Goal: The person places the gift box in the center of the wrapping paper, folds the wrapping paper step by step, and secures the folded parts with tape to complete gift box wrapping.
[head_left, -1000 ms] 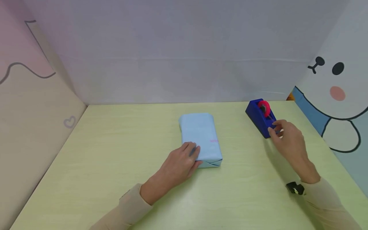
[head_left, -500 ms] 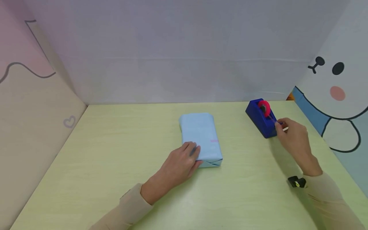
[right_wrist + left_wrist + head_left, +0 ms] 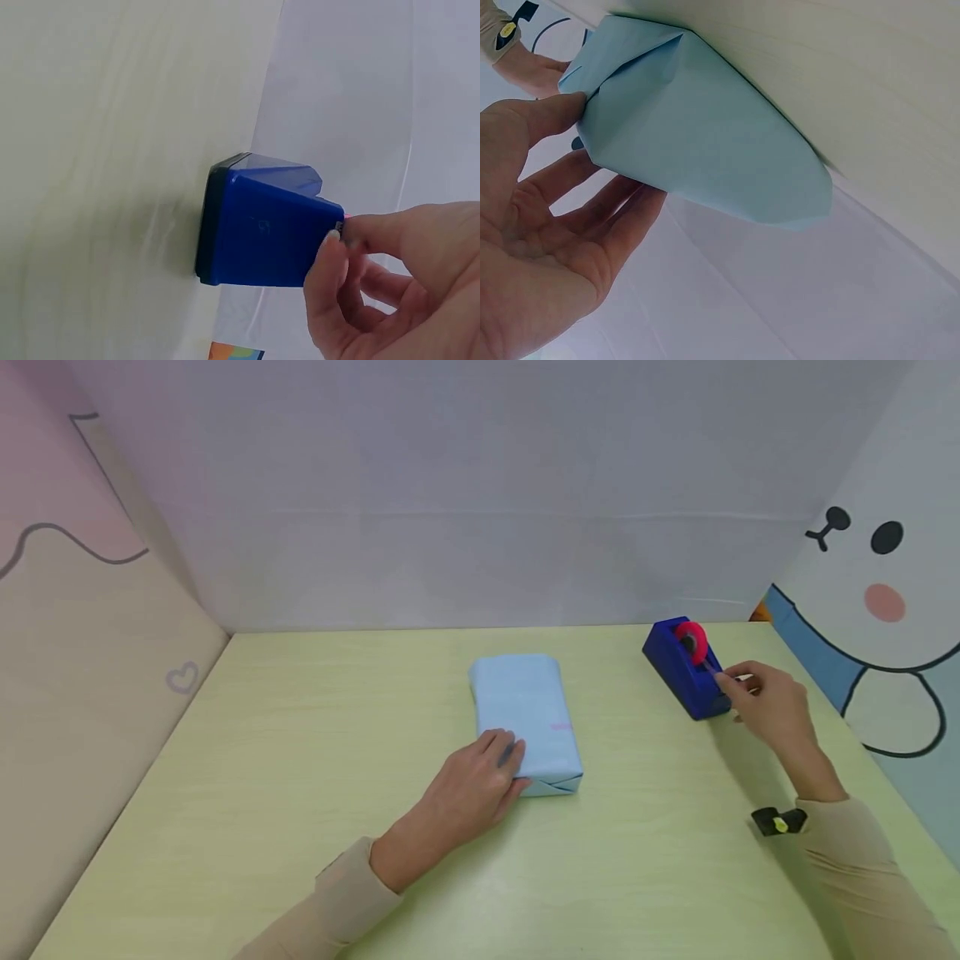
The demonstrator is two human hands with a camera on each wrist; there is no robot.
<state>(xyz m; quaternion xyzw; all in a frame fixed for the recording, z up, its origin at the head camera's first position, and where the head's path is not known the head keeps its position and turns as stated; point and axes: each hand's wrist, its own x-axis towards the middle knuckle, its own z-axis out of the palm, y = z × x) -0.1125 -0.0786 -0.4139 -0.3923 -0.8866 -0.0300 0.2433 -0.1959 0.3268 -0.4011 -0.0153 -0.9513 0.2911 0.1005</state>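
A light blue paper-wrapped package (image 3: 521, 693) lies flat on the table, its folded end facing the person. My left hand (image 3: 465, 793) grips its near left corner, fingers on top and thumb against the folded end; the left wrist view shows this thumb on the fold (image 3: 634, 60). To the right stands a blue tape dispenser (image 3: 675, 668) with a pink-cored tape roll (image 3: 697, 645). At the dispenser's front edge my right hand (image 3: 772, 706) pinches the tape's end between thumb and index finger. In the right wrist view, fingers partly hide the tape beside the dispenser's side (image 3: 262, 232).
The pale green-yellow table (image 3: 300, 735) meets a grey-white back wall (image 3: 487, 527). Printed panels stand on both sides, the right one with a cartoon animal (image 3: 885, 602). A black strap device (image 3: 780, 821) sits at the right wrist.
My right hand has gone from reaching over the dispenser's front to pinching the tape there, shifting slightly right and away from the person. The left hand and package stay in place.
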